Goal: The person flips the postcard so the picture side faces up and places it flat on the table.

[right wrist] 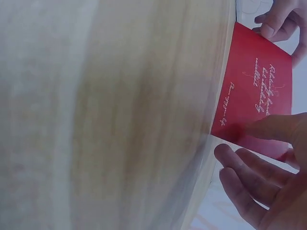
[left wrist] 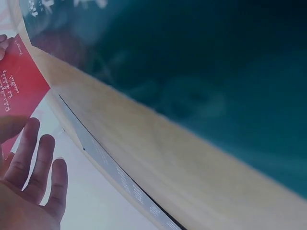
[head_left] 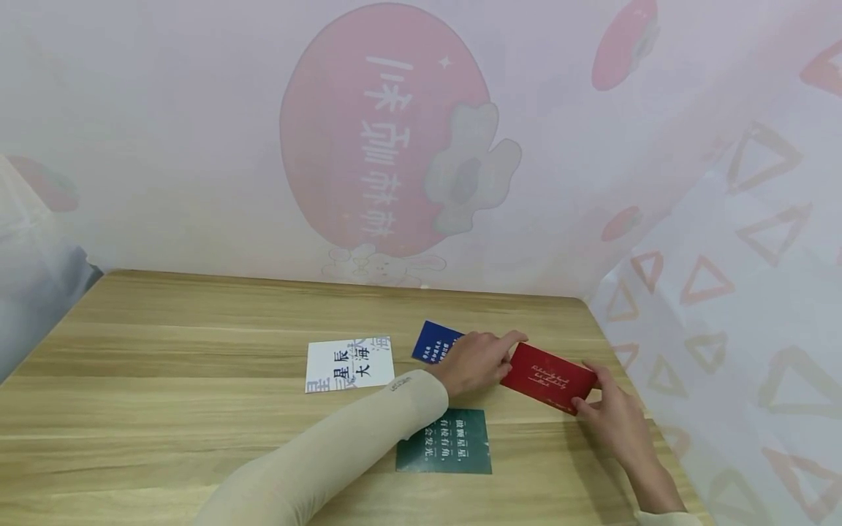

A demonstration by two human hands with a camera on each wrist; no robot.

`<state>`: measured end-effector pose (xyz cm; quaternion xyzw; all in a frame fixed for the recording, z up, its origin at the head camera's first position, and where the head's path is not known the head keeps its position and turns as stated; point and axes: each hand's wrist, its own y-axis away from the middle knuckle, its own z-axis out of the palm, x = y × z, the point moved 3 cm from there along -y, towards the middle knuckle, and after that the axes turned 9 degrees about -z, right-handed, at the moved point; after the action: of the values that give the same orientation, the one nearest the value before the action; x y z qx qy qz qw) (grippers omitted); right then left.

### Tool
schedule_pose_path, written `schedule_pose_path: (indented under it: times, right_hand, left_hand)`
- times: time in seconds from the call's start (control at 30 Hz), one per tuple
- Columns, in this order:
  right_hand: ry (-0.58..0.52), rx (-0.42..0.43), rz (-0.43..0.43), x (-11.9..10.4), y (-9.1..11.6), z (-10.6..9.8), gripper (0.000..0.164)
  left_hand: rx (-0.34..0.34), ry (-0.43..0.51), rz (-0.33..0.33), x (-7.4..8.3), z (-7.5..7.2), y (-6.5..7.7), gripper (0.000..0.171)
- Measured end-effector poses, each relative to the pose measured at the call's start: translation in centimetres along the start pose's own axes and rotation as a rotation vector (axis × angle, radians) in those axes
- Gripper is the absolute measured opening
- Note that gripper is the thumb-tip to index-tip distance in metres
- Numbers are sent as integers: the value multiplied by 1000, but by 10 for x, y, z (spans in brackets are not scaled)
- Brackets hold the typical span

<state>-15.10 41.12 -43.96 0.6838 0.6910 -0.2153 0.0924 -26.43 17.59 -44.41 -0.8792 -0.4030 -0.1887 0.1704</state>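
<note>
Both hands hold a red card [head_left: 550, 378] with pale handwritten-style lettering, tilted above the right part of the table. My left hand [head_left: 475, 362] pinches its left end between thumb and fingers; in the left wrist view the other fingers [left wrist: 58, 184] spread away from the card. At the card's right end my right hand [head_left: 615, 416] pinches with thumb and index finger, and the right wrist view shows its remaining fingers [right wrist: 249, 179] loosely bent below. A blue card [head_left: 435, 342] with white writing lies partly hidden behind my left hand. Under my left forearm, a green card [head_left: 460, 446] is partly covered.
A white card [head_left: 349, 364] with dark characters lies left of the blue one on the wood-grain table [head_left: 164, 380]. A pale printed curtain [head_left: 217, 146] rises behind the table's far edge, and another sheet with triangles [head_left: 707, 281] hangs along the right side.
</note>
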Motion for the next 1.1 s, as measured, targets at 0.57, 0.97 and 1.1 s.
schedule_pose_path:
  times: [0.57, 0.97, 1.1]
  right_hand:
    - [-12, -56, -40, -1, 0, 10, 96]
    - [9, -26, -139, -3, 4, 13, 99]
    - [20, -39, -140, -4, 3, 14, 99]
  left_hand:
    - [-39, -58, 8, 2, 6, 3, 71]
    - [-49, -107, -4, 4, 6, 6, 69]
    - [-58, -134, -2, 4, 6, 5, 70]
